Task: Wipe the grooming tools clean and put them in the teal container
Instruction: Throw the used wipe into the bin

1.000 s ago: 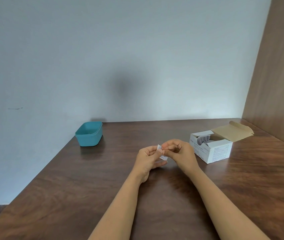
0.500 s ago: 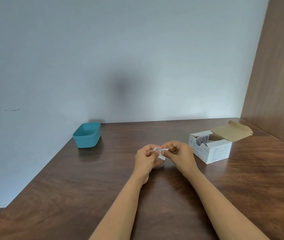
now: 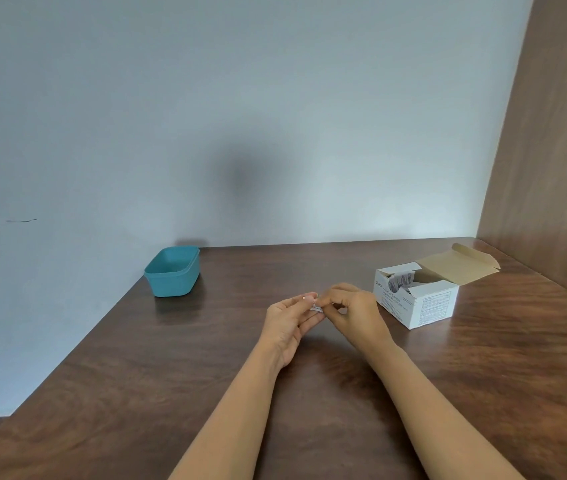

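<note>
Both hands meet above the middle of the brown wooden table [image 3: 178,382]. My left hand [image 3: 289,323] and my right hand [image 3: 354,313] pinch a small white wipe sachet [image 3: 316,308] between their fingertips; most of it is hidden by the fingers. The teal container [image 3: 174,271] stands at the table's far left corner, apart from my hands; its inside is not visible. No grooming tool is in view.
An open white cardboard box of alcohol swabs [image 3: 420,299] sits to the right of my right hand, its flap folded back and sachets showing inside. A pale wall lies behind the table and a brown wooden panel [image 3: 552,168] rises on the right.
The sachet showed as a flat white slip between my fingers a second ago; now it is folded smaller and mostly covered. My hands stay together in the same spot.
</note>
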Demonstrator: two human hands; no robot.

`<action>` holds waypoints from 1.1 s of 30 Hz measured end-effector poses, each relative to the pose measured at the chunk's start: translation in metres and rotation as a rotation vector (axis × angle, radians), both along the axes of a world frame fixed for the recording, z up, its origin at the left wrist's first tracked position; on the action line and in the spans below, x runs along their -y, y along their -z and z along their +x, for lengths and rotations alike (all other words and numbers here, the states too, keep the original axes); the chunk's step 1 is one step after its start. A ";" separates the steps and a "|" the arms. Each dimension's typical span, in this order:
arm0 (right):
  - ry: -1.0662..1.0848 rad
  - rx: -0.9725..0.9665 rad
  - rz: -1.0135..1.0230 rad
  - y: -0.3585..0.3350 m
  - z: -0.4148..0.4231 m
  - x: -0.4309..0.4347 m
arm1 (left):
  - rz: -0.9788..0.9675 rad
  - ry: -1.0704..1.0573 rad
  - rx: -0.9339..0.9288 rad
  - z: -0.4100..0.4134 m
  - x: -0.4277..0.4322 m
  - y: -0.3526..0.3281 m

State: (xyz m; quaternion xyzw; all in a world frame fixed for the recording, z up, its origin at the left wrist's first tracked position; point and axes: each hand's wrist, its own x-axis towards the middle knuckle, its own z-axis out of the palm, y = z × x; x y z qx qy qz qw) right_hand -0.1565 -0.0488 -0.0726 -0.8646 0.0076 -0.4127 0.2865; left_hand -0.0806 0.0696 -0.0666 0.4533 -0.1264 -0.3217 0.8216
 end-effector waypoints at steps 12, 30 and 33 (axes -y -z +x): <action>-0.065 -0.066 0.691 0.006 -0.013 -0.008 | 0.083 -0.073 0.178 -0.017 -0.001 -0.001; -0.058 0.067 1.074 0.009 -0.150 -0.039 | 0.391 -0.039 0.566 -0.130 -0.006 -0.002; 0.005 0.078 1.012 0.014 -0.191 -0.046 | 0.414 -0.014 0.679 -0.174 -0.014 -0.006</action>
